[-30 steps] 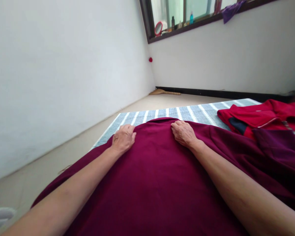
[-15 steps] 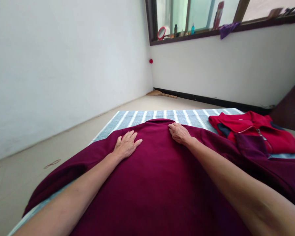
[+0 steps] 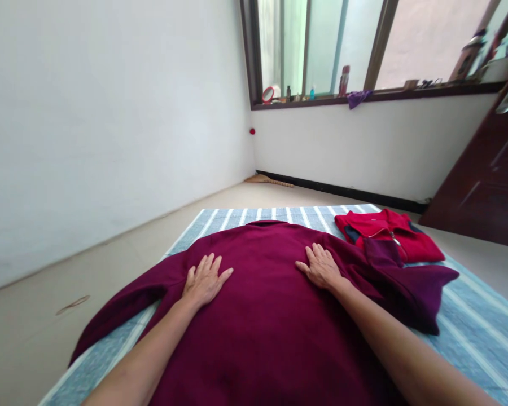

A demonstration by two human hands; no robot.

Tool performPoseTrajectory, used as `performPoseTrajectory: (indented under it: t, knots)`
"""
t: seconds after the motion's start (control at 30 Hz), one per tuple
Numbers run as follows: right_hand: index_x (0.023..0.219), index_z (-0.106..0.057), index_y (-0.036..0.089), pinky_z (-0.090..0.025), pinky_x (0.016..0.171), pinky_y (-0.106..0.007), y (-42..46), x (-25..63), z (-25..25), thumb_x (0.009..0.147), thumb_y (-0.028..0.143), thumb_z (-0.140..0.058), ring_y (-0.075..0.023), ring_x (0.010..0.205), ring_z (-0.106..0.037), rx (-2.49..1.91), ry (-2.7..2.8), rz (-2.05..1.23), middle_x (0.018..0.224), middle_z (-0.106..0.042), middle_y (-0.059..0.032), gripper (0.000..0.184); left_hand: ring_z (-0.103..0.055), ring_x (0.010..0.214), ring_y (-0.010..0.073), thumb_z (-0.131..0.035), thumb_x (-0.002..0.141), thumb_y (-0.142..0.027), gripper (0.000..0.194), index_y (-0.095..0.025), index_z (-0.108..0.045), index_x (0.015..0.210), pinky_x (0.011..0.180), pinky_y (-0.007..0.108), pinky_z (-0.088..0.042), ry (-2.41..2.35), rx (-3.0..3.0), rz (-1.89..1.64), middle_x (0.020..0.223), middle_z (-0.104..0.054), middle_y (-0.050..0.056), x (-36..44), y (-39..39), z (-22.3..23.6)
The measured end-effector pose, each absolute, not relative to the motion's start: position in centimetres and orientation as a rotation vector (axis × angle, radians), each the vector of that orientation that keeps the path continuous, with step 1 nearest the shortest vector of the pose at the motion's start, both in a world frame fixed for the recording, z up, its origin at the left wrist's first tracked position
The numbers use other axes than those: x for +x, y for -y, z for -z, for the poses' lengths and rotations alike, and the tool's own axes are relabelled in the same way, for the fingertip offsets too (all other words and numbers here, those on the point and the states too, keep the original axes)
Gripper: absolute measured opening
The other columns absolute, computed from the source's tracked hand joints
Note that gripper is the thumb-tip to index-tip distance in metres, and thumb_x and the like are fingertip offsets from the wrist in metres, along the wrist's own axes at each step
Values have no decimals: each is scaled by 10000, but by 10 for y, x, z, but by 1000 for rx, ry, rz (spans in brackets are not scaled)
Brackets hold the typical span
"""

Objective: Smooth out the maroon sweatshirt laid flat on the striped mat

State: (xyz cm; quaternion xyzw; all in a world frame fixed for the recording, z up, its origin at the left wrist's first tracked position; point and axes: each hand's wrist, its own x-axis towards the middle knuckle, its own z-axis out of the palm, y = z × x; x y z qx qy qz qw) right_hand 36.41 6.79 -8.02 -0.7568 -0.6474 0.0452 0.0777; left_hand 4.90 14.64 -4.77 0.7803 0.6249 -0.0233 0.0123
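A maroon long-sleeved jacket lies spread out, back side up, with its collar at the far end. My left hand rests flat on its upper left part, fingers spread. On the upper right, near the shoulder, my right hand lies open with its palm down on the cloth. One sleeve hangs over the left edge; the other bends out to the right. Beside that right sleeve sits a folded red jacket with a zipper, partly covered by the maroon cloth.
Everything lies on a blue and white striped cover. A brown broom is on the floor in the far corner. Bottles and a round mirror stand on the windowsill. A dark red door is at the right.
My right hand has come back from the collar area and flattened, fingers now spread. My left hand stays flat on the upper left. The camera view has tilted up, showing more window and door.
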Motion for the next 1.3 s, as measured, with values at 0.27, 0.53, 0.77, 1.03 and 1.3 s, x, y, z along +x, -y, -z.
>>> performPoseTrajectory:
  t: [0.27, 0.53, 0.77, 1.03, 1.3]
  knots:
    - [1429, -273, 111, -122, 1091, -415, -78, 366, 72, 892, 628, -197, -273, 1378, -159, -2252, 1945, -131, 1487, -239, -164, 749, -164, 1392, 244, -238, 887, -548, 670, -133, -323, 1406, 1107, 456, -152, -1917, 2484, 73, 1501, -243, 118, 32, -129, 41]
    - [1444, -231, 96, -115, 1093, -453, -95, 392, 84, 849, 698, -158, -279, 1387, -116, -2342, 1924, -227, 1506, -179, -162, 850, -161, 1394, 236, -229, 894, -550, 662, -145, -317, 1411, 1103, 452, -163, -1927, 2538, 58, 1508, -223, 101, 19, -127, 54]
    - [1449, -210, 91, -33, 1110, -416, -64, 370, 79, 863, 675, -170, -255, 1396, -61, -2265, 1997, -125, 1515, -150, -152, 828, -147, 1397, 225, -255, 899, -518, 640, -129, -337, 1400, 1116, 443, -128, -1863, 2566, 49, 1505, -231, 103, 21, -104, 36]
    - [1415, -295, 54, -139, 1099, -409, -30, 373, 78, 873, 651, -200, -282, 1381, -152, -2234, 2031, -184, 1486, -226, -188, 812, -155, 1394, 224, -254, 887, -519, 652, -124, -325, 1401, 1113, 411, -162, -1815, 2518, 54, 1504, -234, 108, -1, -79, 42]
    - [1419, -299, 64, -121, 1110, -395, 32, 352, 81, 846, 700, -195, -284, 1385, -131, -2116, 2099, -159, 1489, -221, -180, 863, -170, 1391, 241, -208, 884, -545, 691, -112, -294, 1416, 1103, 435, -186, -1857, 2441, 124, 1506, -222, 113, -6, -44, 36]
